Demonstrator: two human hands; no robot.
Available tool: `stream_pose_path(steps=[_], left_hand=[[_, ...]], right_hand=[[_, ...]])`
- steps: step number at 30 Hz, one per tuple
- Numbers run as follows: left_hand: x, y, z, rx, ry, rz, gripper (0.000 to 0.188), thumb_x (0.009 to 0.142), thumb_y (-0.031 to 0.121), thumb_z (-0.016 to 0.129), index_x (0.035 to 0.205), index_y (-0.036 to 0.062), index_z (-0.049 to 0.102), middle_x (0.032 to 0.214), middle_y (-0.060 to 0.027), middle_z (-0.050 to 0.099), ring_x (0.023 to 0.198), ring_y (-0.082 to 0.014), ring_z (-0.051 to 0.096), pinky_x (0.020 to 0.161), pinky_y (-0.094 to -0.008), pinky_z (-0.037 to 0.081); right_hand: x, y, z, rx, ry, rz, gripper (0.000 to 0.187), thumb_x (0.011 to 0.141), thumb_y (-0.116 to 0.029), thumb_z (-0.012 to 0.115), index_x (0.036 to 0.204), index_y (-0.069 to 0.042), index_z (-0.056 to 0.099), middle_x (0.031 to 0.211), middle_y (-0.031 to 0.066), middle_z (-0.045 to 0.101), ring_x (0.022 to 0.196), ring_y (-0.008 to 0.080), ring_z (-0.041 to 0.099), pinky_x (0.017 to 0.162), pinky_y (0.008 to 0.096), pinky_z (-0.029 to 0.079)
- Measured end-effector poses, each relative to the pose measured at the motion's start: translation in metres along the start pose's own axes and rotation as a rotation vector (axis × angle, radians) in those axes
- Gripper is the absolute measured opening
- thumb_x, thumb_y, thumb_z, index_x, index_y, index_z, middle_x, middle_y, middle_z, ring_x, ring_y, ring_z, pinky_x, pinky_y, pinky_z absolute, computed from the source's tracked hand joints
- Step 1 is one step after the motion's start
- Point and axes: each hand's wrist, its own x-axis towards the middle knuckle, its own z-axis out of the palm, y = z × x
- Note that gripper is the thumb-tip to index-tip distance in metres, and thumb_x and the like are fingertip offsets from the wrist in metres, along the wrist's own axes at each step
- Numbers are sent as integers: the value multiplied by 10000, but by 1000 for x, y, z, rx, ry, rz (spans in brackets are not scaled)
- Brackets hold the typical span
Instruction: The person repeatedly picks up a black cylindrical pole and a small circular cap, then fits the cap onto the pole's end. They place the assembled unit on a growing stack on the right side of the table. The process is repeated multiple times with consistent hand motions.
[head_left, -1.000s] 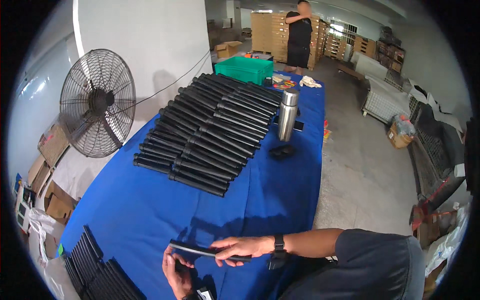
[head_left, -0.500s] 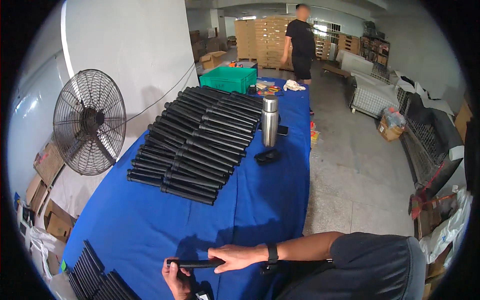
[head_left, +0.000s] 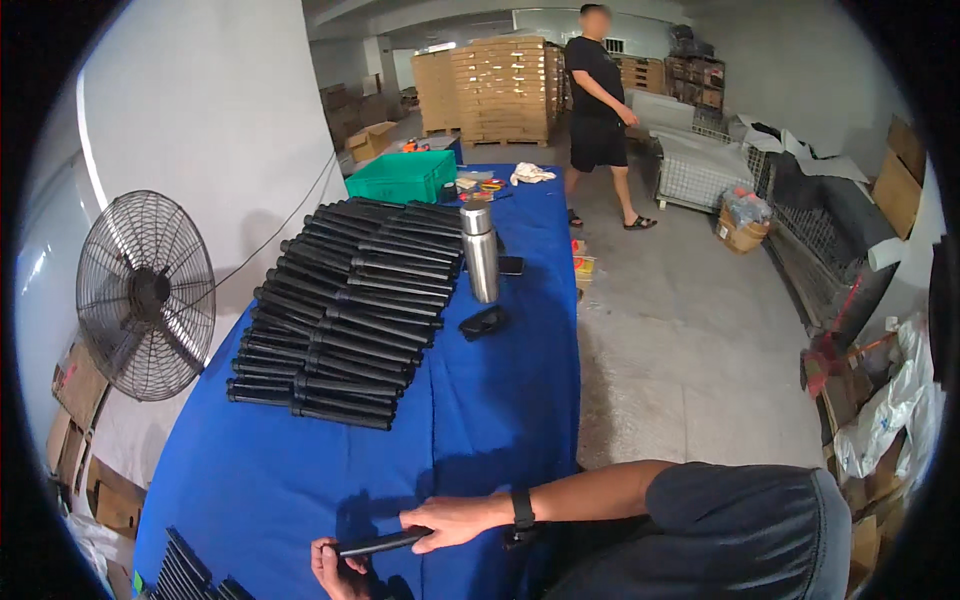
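Note:
A black tube (head_left: 380, 544) is held between my two hands above the blue cloth of the table (head_left: 440, 400). The fingers of my left hand (head_left: 335, 572) close round its left end. My right hand (head_left: 450, 522), with a dark band at the wrist, grips its right end. Beyond my hands lies a big pile of similar black tubes (head_left: 340, 310), stacked in overlapping rows. Several thinner black rods (head_left: 183, 570) lie at the near left corner of the table, partly cut off by the picture's rim.
A steel flask (head_left: 480, 255) and a small black object (head_left: 484, 322) stand right of the pile. Behind it is a green crate (head_left: 402, 178). A round fan (head_left: 148, 292) is at the left. Another person (head_left: 597, 95) walks past the far right of the table.
The view has swung, shifting the table and pile left and down. The tube has tilted, its right end now higher. The other person has stepped nearer along the aisle.

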Motion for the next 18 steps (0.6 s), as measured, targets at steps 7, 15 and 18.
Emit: stream_pose_path(steps=[7, 15, 18], left_hand=[[-6, 4, 8, 116, -47, 8, 252, 1004, 292, 620, 1030, 41, 618, 847, -10, 571, 702, -107, 498, 598, -216, 396], [-13, 4, 12, 106, 28, -10, 268, 964, 300, 682, 1016, 49, 604, 862, -19, 553, 748, -133, 507, 622, -272, 416], [-9, 3, 8, 120, 32, -11, 279, 957, 317, 692, 1011, 57, 607, 836, -10, 548, 731, -131, 499, 622, -278, 410]], right_hand=[[-8, 10, 11, -55, 178, -297, 406, 939, -310, 710, 1115, 3, 520, 788, 173, 605, 724, 346, 625, 641, 458, 476], [-11, -9, -3, 349, -138, 70, 371, 946, -328, 706, 1009, 5, 556, 759, 62, 609, 586, 200, 609, 498, 374, 479], [-7, 4, 21, -516, 675, -638, 347, 982, -331, 655, 1039, -6, 544, 708, 30, 580, 477, 152, 540, 401, 332, 409]])
